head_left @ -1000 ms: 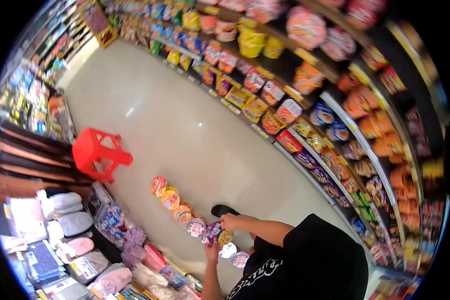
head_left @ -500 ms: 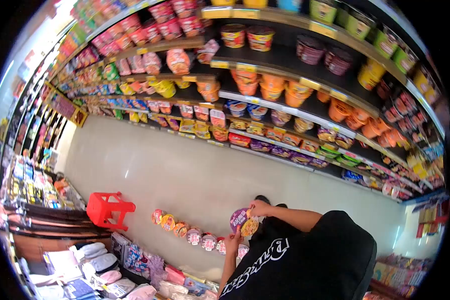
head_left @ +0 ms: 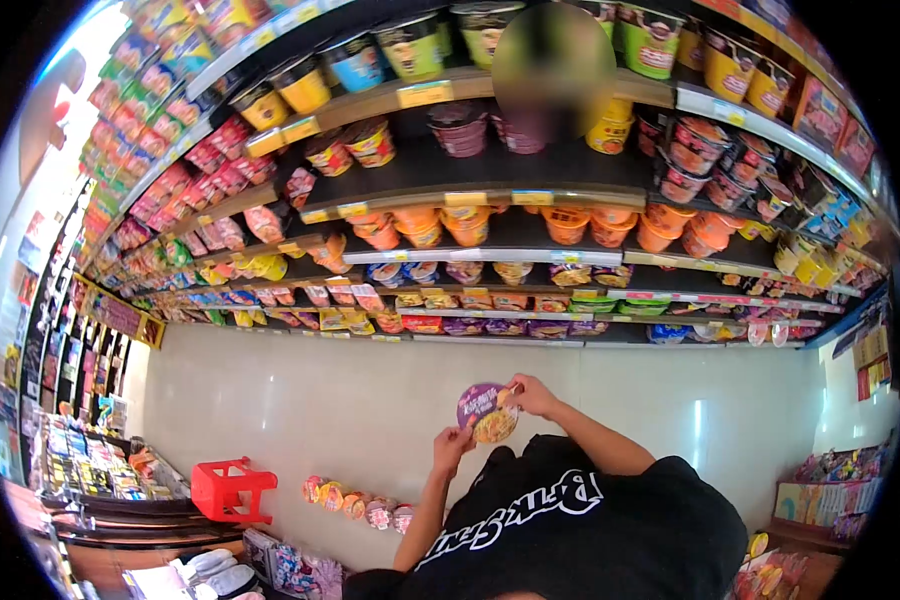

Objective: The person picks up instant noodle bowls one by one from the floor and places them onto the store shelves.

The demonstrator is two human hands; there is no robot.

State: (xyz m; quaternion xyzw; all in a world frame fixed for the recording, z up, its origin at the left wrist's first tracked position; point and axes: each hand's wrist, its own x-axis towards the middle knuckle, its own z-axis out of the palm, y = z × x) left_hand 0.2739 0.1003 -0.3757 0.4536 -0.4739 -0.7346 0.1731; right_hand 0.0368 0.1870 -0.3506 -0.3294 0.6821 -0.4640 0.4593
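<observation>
A round noodle tub (head_left: 487, 412) is in both hands, up and to the right of the red stool (head_left: 233, 490), with its lid turned toward the camera. The lid is purple with pale lettering on the side nearer the stool; on the side farther from the stool it carries a picture of yellow noodles with small darker bits. The small print is too blurred to read, and the tub's wall is hidden behind the lid.

The left hand (head_left: 451, 447) touches the tub's rim on the side toward the stool, its fingers curled; whether it pinches firmly, I cannot tell. The right hand (head_left: 532, 396) pinches the rim on the side away from the stool, its thumb and fingers pressed to the edge.

Just to the right of the stool, a row of tubs (head_left: 355, 503) stands on the floor (head_left: 300, 400), its right end meeting the left forearm in view. Pale floor stretches from beyond the stool up to the lowest edge of the long shelf (head_left: 420, 180), giving room on the far side of the held tub. Below and left of the stool, a brown counter (head_left: 140, 558) bounds the near side. Well right of the stool, the black shirt (head_left: 590, 510) fills the space below the held tub.
</observation>
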